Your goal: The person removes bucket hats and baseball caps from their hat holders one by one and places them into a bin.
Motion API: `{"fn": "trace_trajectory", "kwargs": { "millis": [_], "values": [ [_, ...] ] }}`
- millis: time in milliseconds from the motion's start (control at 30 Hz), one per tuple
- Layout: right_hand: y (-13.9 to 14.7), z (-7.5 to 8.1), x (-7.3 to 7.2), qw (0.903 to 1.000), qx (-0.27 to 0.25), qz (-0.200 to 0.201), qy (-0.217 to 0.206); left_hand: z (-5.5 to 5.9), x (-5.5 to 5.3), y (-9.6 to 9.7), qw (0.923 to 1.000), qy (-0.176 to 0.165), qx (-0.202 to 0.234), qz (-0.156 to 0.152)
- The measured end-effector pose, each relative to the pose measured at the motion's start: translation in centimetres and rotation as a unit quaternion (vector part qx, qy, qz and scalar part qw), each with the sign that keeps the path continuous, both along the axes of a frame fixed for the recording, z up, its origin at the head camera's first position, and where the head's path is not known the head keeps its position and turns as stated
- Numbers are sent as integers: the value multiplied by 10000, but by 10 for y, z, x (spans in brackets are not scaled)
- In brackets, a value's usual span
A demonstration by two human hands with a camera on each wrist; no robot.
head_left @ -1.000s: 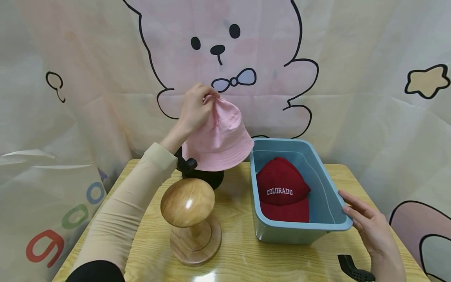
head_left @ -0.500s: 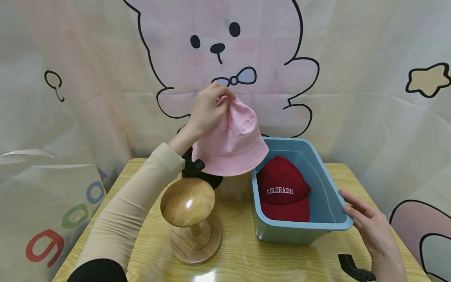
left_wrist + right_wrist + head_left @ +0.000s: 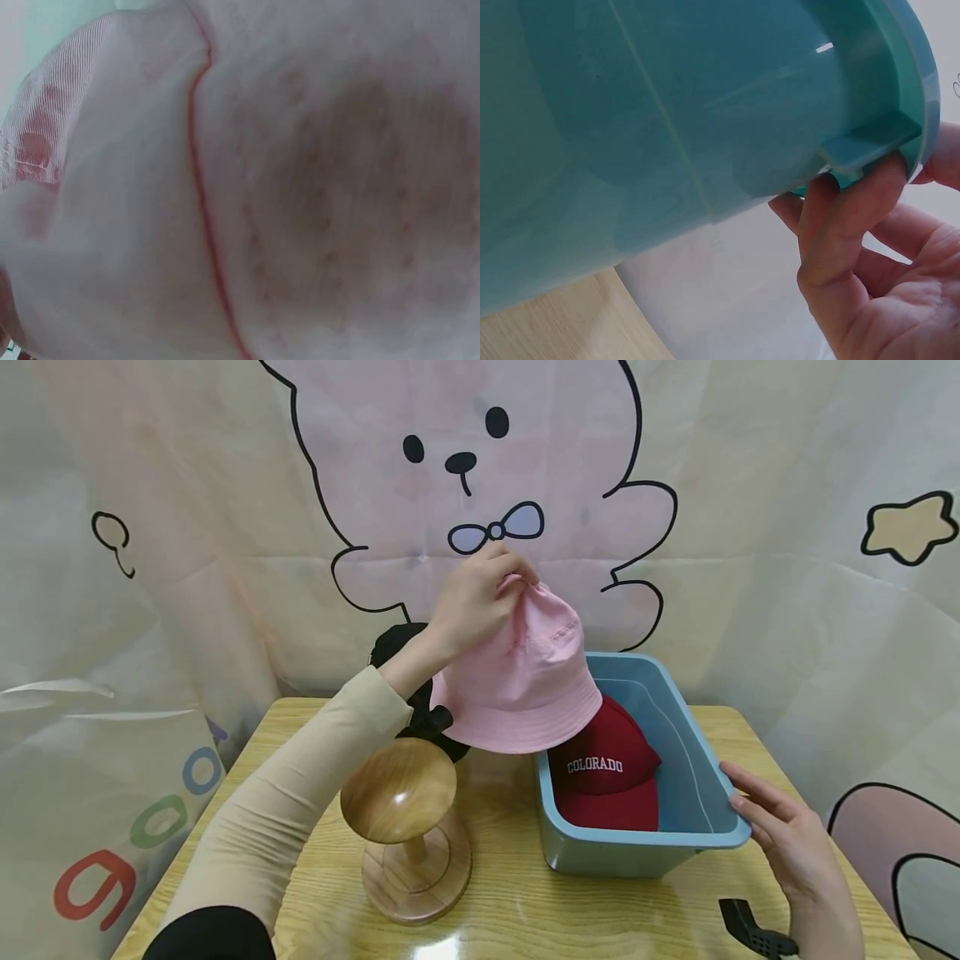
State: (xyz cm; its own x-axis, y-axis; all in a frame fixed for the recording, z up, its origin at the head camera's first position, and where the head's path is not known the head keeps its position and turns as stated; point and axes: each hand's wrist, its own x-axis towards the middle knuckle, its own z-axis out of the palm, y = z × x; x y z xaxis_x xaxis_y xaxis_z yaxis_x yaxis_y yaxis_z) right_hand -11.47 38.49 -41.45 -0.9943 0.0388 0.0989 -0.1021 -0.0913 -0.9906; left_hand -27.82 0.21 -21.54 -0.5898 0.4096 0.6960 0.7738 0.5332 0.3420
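In the head view, my left hand (image 3: 483,597) pinches the crown of a pink bucket hat (image 3: 517,685), brim downward. The hat hangs in the air and overlaps the left rim of a blue plastic bin (image 3: 630,839). Its pale fabric fills the left wrist view, where stitching rows on the brim (image 3: 322,210) show up close. Inside the bin lies a dark red baseball cap (image 3: 607,752) lettered COLORADO, partly hidden by the pink hat. At the bin's right side, my right hand (image 3: 795,843) grips the rim; in the right wrist view the fingers (image 3: 847,217) curl up beneath it.
A wooden hat stand (image 3: 416,827) with a rounded top stands left of the bin. Behind it is a black thing (image 3: 390,643), mostly covered by the left arm and the hat. All stand on a wood-grain table (image 3: 510,893) before a printed curtain (image 3: 750,610).
My left hand has carried the pink hat to the right and slightly down, from behind the stand to the bin's left edge. My right hand stays on the rim.
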Motion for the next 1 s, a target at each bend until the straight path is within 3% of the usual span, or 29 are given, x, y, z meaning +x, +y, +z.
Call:
{"fn": "trace_trajectory", "kwargs": {
  "millis": [200,533,800,1000],
  "values": [
    [0,1,0,10000,28,-3,21,2,6,13,9996,-38,-218,-159],
    [-1,3,-1,10000,63,29,56,7,10,36,9968,-321,-116,-726],
    [0,2,-1,9998,153,-82,-44,6,9,55,9889,-458,-292,-1382],
    [0,1,-1,9999,114,-28,38,5,8,69,9825,-297,-335,-1810]
  ]
}}
